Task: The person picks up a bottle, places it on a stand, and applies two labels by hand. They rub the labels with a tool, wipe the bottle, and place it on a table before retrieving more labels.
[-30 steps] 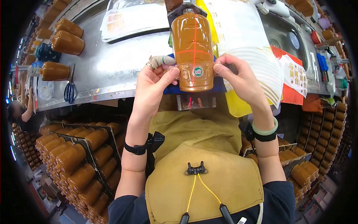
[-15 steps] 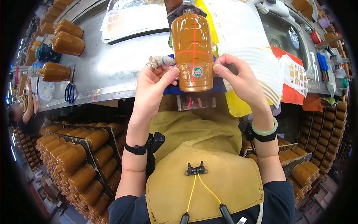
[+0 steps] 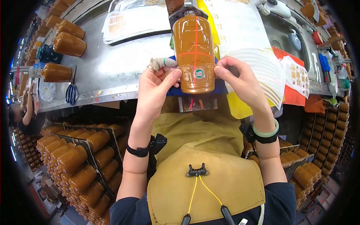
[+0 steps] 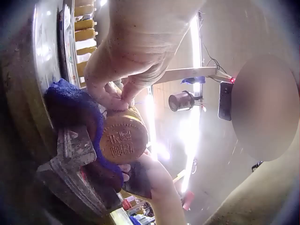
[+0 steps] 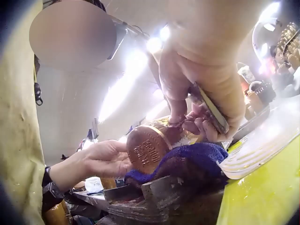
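A glossy amber-brown bottle (image 3: 193,41) lies with its neck away from me on a blue cloth (image 5: 201,152) over a stand. Red crossed light lines fall on it, and a round green and white label (image 3: 199,73) sits near its base. My left hand (image 3: 155,86) holds the bottle's left side, thumb at its edge; a knitted cover (image 3: 163,62) wraps one finger. On the right side, my right hand (image 3: 243,80) presses its thumb beside the raised pattern. In the right wrist view a flat, pale-edged piece (image 5: 212,110) lies within its curled fingers.
Brown bottles (image 3: 69,43) and blue-handled scissors (image 3: 71,92) lie on the metal table at left. A white tray (image 3: 138,30) stands behind. White sheets (image 3: 243,33) and a red sheet (image 3: 292,93) spread at right. Racks of bottles (image 3: 71,157) flank my body.
The bottle and both hands keep nearly the same place, with a slight shift of the head view. At far left, another person's arm has moved.
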A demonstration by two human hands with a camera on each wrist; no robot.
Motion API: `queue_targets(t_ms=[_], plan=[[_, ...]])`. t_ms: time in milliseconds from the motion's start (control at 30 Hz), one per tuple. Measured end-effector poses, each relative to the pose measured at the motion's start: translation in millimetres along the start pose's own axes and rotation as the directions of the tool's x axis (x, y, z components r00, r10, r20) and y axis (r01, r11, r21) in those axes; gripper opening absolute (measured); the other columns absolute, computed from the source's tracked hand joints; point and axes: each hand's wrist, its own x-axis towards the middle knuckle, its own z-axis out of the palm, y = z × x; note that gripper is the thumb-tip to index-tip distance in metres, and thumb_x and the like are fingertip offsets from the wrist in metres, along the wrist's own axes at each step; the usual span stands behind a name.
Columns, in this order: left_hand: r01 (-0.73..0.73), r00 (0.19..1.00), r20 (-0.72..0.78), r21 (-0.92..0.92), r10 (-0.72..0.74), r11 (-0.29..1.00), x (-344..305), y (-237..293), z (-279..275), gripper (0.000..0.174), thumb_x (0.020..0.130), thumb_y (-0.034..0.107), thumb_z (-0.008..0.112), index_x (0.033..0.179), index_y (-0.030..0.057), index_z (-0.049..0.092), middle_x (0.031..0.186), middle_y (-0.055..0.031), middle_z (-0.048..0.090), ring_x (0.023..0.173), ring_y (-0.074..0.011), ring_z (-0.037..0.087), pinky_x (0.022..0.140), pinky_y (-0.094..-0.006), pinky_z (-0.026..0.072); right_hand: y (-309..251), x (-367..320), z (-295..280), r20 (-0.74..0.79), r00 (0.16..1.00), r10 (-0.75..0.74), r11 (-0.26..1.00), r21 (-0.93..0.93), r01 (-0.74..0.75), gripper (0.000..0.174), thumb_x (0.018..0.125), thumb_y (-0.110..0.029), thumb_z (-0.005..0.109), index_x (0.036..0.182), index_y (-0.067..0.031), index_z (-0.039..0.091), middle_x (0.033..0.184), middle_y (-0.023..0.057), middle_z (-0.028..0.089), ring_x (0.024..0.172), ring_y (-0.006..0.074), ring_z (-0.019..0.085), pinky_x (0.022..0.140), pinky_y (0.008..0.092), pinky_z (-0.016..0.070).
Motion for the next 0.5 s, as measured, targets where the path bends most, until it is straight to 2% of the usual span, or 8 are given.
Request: queue_targets(t_ms=[100, 167, 200, 267, 300, 400, 433, 500], plan=[[-0.035, 0.999, -0.022, 0.047, 0.037, 0.998, -1, -2, 0, 0.026, 0.097, 0.006, 0.072, 0.12, 0.001, 0.063, 0.101, -0.0046, 0.068, 0.087, -0.0104, 0.062, 0.077, -0.0258, 0.0503, -6, 0, -5, -0.02, 0.997, 0.078, 0.997, -0.006, -0.078, 0.022, 0.101, -0.017, 0.063, 0.113, 0.0009, 0.065, 0.098, -0.0001, 0.065, 0.092, 0.0068, 0.057, 0.083, 0.0242, 0.0475], [-0.061, 0.997, -0.041, 0.076, 0.064, 0.995, -1, -3, 0, 0.03, 0.096, 0.006, 0.074, 0.123, 0.0005, 0.062, 0.102, -0.0057, 0.069, 0.088, -0.01, 0.065, 0.077, -0.0252, 0.0519, -10, 1, -12, -0.317, 0.948, -0.009, 0.995, 0.091, 0.04, 0.026, 0.103, -0.015, 0.058, 0.123, 0.0019, 0.061, 0.103, 0.0021, 0.063, 0.094, 0.0079, 0.056, 0.085, 0.0243, 0.0469], [-0.051, 0.997, -0.053, 0.068, 0.055, 0.996, -1, -3, 1, 0.031, 0.095, 0.006, 0.075, 0.123, 0.0004, 0.062, 0.102, -0.0052, 0.068, 0.089, -0.0102, 0.064, 0.077, -0.0253, 0.0519, -11, 0, -13, -0.316, 0.949, -0.011, 0.995, 0.09, 0.042, 0.026, 0.103, -0.015, 0.058, 0.123, 0.0019, 0.061, 0.103, 0.0021, 0.063, 0.094, 0.0079, 0.056, 0.085, 0.0243, 0.0469], [-0.041, 0.997, -0.061, 0.061, 0.045, 0.997, -1, -2, 2, 0.033, 0.095, 0.007, 0.075, 0.124, 0.0003, 0.061, 0.102, -0.0048, 0.067, 0.089, -0.0103, 0.064, 0.077, -0.0254, 0.0519, -11, -6, -14, -0.332, 0.922, -0.201, 0.979, -0.079, 0.186, 0.031, 0.104, -0.011, 0.056, 0.131, 0.0027, 0.056, 0.106, 0.0028, 0.061, 0.093, 0.0083, 0.055, 0.087, 0.0241, 0.0462], [-0.036, 0.997, -0.065, 0.067, 0.041, 0.997, -1, -2, 1, 0.033, 0.095, 0.007, 0.075, 0.124, 0.0002, 0.061, 0.102, -0.0046, 0.067, 0.089, -0.0103, 0.064, 0.077, -0.0255, 0.0518, -26, -10, -4, -0.282, 0.939, -0.197, 0.973, 0.058, 0.221, 0.03, 0.102, -0.007, 0.058, 0.13, 0.0036, 0.058, 0.104, 0.002, 0.062, 0.093, 0.0082, 0.056, 0.086, 0.0238, 0.0464], [-0.03, 0.997, -0.073, 0.077, 0.035, 0.997, 0, -2, 3, 0.033, 0.095, 0.006, 0.075, 0.125, -0.0001, 0.061, 0.101, -0.0042, 0.066, 0.09, -0.0103, 0.063, 0.078, -0.0256, 0.0517, -28, -18, 16, -0.177, 0.961, -0.215, 0.975, -0.1, 0.199, 0.021, 0.099, -0.004, 0.061, 0.119, 0.0028, 0.067, 0.101, 0.0024, 0.069, 0.089, 0.0071, 0.06, 0.079, 0.0225, 0.0483], [-0.028, 0.996, -0.081, 0.084, 0.035, 0.996, -1, -1, 2, 0.033, 0.095, 0.006, 0.075, 0.125, -0.0003, 0.061, 0.101, -0.0041, 0.066, 0.09, -0.0103, 0.063, 0.078, -0.0256, 0.0516, -28, -16, 14, -0.174, 0.961, -0.215, 0.975, -0.099, 0.2, 0.021, 0.099, -0.004, 0.061, 0.119, 0.0028, 0.067, 0.101, 0.0024, 0.069, 0.089, 0.0071, 0.06, 0.079, 0.0225, 0.0483], [-0.04, 0.996, -0.081, 0.061, 0.045, 0.997, -2, -2, 2, 0.032, 0.096, 0.005, 0.074, 0.125, -0.0005, 0.061, 0.101, -0.0041, 0.065, 0.09, -0.0102, 0.063, 0.079, -0.0256, 0.0517, -30, -12, 5, -0.301, 0.947, -0.116, 0.944, -0.328, 0.011, 0.02, 0.1, -0.002, 0.06, 0.118, 0.0025, 0.068, 0.1, 0.0021, 0.07, 0.085, 0.0076, 0.061, 0.077, 0.0235, 0.0495]])
